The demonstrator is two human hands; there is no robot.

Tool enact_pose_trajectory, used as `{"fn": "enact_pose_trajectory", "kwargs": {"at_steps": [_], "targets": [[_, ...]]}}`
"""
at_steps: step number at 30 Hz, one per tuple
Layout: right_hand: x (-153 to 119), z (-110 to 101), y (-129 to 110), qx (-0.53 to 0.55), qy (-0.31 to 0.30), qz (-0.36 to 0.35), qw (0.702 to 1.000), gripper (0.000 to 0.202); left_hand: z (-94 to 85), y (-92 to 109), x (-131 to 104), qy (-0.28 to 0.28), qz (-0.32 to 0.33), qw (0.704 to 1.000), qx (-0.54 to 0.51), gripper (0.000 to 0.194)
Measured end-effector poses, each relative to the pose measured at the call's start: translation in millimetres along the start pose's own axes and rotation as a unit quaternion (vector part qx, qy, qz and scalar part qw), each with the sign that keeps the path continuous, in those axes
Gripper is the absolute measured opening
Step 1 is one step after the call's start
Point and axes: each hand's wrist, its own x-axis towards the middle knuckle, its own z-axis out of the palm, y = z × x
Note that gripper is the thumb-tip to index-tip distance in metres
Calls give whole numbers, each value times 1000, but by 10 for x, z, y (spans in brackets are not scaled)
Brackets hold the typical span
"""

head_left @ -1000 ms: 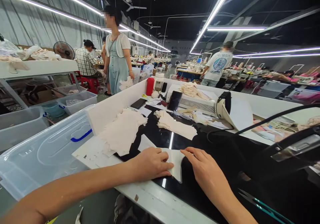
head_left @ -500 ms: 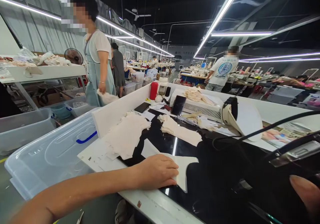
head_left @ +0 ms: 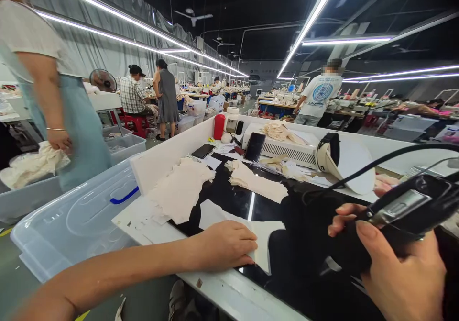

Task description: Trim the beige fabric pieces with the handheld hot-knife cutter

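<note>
Here, the left hand (head_left: 226, 247) is lying palm-down, pressing a cream cloth piece (head_left: 265, 237) onto the black surface (head_left: 296, 235), while the right hand (head_left: 403, 271) is gripping a black handheld device (head_left: 405, 208).

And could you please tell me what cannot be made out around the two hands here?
Head view:
Part of the pale cloth piece: covered by the left hand.
Right end of the black tool: cut off by the right edge.
Its lower outline: lost against the black tabletop.
Some fingers of the right hand: hidden behind the tool.
</note>
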Motion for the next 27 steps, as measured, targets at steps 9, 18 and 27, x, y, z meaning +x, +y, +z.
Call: {"fn": "enact_pose_trajectory", "kwargs": {"at_steps": [9,18,27], "targets": [[-399,359,-275,151,-27,-8,988,61,-178,158,46,26,73,996,47,14],[-523,526,-274,198,-34,-3,980,56,-109,228,210,43,124,987,96,28],[-578,600,-198,195,-35,-11,980,55,-37,283,249,4,71,995,72,25]]}}
